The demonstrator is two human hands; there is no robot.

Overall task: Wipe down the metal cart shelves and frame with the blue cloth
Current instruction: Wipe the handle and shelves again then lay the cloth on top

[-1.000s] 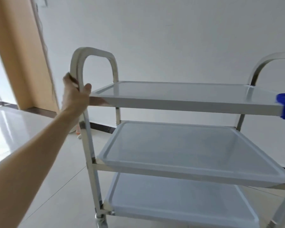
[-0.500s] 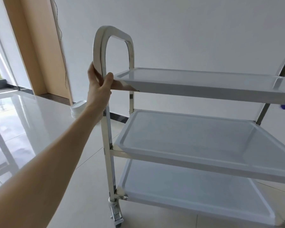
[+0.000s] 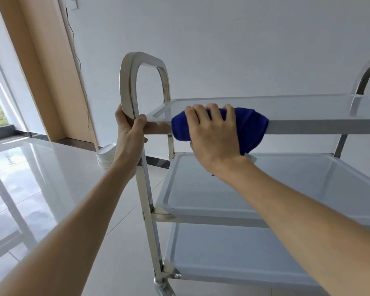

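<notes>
Head view: my left hand (image 3: 129, 133) wrapped around cart (image 3: 144, 189) upright at frame centre, steadying it. My right hand (image 3: 214, 133) spread, pressing blue cloth (image 3: 252, 129) over front edge of top shelf (image 3: 308, 107), near left corner. Step, I judge: wiping top shelf rim. Next: firm pressure, slide along edge, then lower shelves, frame.

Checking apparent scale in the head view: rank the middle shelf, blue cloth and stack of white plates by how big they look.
1. middle shelf
2. blue cloth, partly under the right hand
3. stack of white plates, farther off and partly hidden
</notes>
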